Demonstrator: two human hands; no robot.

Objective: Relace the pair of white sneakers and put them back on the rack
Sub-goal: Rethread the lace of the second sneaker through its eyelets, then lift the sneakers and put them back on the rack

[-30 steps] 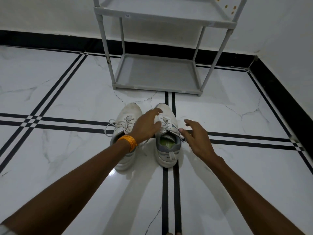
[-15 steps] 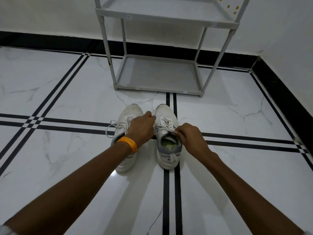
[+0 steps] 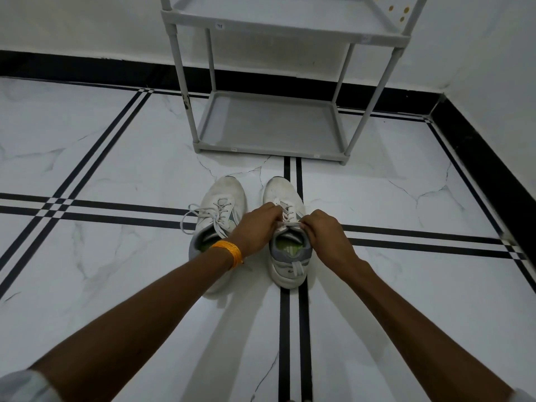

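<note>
Sneaker lace (image 3: 287, 224) between both hands

Both arms outstretched, left hand (image 3: 255, 227) and right hand (image 3: 324, 236) pinched closed

Two sneakers (image 3: 255, 227) stand side by side on the floor (image 3: 116, 169), the rack (image 3: 269, 126) just behind them.

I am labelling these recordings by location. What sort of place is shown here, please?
Probably a room or entry corner in a home: glossy white marble-look floor with black inlay stripes, a black skirting band under white walls, and a grey shoe rack standing against the wall.
</note>
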